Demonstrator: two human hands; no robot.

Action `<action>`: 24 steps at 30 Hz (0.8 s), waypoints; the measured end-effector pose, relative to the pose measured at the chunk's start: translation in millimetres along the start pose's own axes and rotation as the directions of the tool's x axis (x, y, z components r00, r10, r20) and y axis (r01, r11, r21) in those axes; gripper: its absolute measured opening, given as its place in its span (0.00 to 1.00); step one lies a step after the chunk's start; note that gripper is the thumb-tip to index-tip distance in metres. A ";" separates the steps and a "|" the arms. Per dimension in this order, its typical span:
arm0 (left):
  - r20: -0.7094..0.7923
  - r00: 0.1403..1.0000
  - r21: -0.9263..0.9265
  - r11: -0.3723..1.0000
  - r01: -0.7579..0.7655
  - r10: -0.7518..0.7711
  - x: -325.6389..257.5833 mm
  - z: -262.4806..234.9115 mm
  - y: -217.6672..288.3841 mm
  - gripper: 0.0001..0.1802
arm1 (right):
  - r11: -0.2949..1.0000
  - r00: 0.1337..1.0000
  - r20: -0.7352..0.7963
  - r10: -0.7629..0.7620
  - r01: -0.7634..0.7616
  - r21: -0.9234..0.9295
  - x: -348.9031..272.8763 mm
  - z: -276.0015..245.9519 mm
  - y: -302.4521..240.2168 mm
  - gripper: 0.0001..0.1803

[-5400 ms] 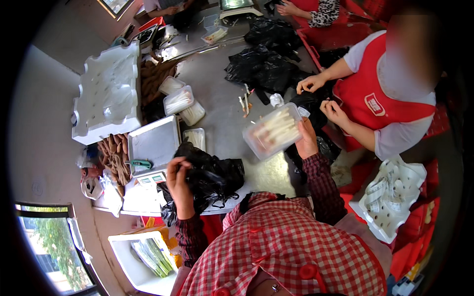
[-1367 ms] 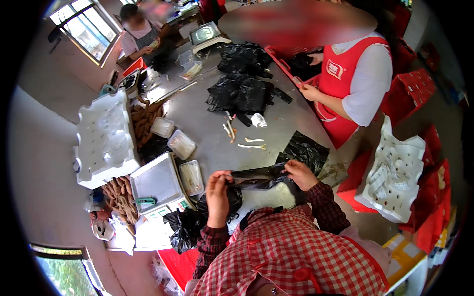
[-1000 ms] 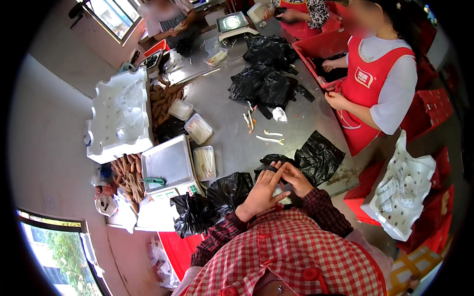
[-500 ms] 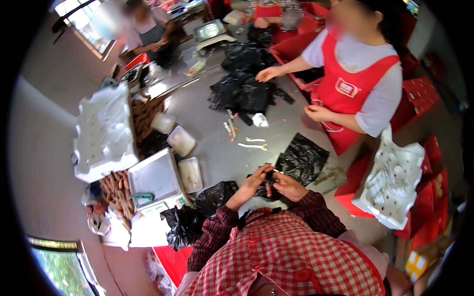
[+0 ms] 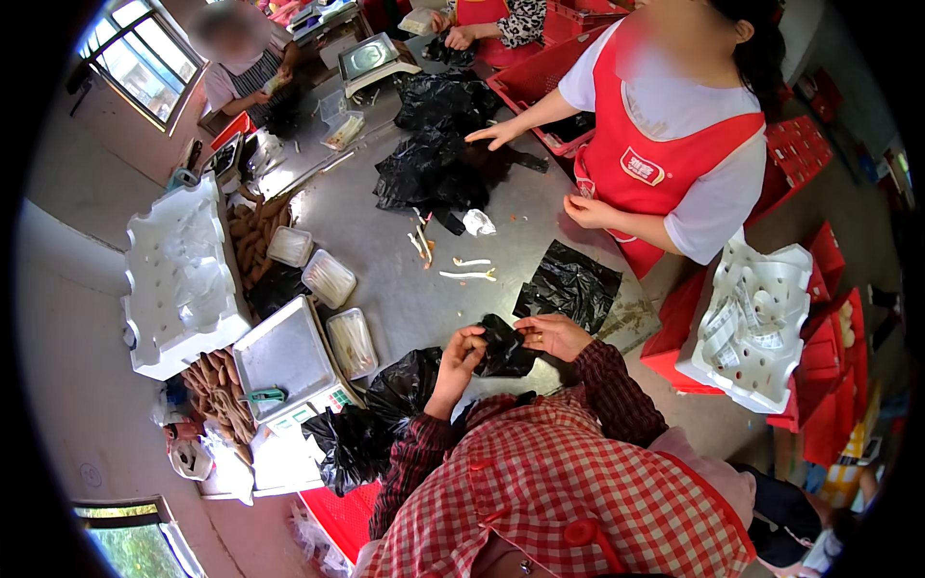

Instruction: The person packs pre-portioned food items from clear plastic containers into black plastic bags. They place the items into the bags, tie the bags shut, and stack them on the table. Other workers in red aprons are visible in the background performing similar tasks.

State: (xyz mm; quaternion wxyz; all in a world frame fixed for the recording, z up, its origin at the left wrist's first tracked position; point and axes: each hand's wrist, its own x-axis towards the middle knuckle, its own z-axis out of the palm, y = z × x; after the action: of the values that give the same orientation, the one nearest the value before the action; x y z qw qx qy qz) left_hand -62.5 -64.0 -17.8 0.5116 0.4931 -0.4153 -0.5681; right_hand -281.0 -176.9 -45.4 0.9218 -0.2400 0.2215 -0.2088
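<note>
Above the near edge of the metal table, a small black plastic bag hangs between my two hands. The fingers of my left hand pinch its left side. At its upper right edge, my right hand grips with thumb and fingertips. A flat black bag lies just beyond my right hand. Crumpled black bags sit left of my left hand. Several thin white stalks and a crumpled white wad lie farther out.
Left stand a weighing scale with a green-handled tool, clear trays of white stalks, brown roots and a foam crate. A co-worker in a red apron reaches toward black bags. Another foam crate stands right.
My hands have moved apart, and the black bag now shows spread between them. The co-worker's outstretched hand has opened flatter. The whole view has shifted slightly.
</note>
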 end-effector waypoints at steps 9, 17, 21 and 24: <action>0.176 0.965 0.849 0.466 -0.247 0.192 -19.5 3.7 19.0 0.11 | 0.998 0.999 -0.014 0.032 -0.031 0.062 7.7 12.7 14.1 0.14; 0.257 0.964 0.914 0.309 -0.264 0.064 -34.9 -6.2 5.7 0.09 | 0.772 0.792 0.361 0.492 -0.589 0.239 -10.0 66.9 21.7 0.11; 0.318 0.880 0.789 0.415 -0.452 0.354 -41.2 -23.1 23.0 0.06 | 0.402 0.999 0.044 0.001 -0.041 0.915 14.2 -5.1 5.1 0.13; 0.189 0.933 0.566 0.743 -0.358 0.306 -48.5 -31.8 5.3 0.09 | 0.963 0.982 -0.124 -0.139 0.163 0.213 22.5 18.6 18.4 0.25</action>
State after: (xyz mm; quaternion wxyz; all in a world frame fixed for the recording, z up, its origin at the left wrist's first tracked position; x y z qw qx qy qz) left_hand -30.7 -15.6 -11.5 0.4072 0.5214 -0.6734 -0.3300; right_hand -248.1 -166.8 -47.6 0.9108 -0.1398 0.2275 -0.3147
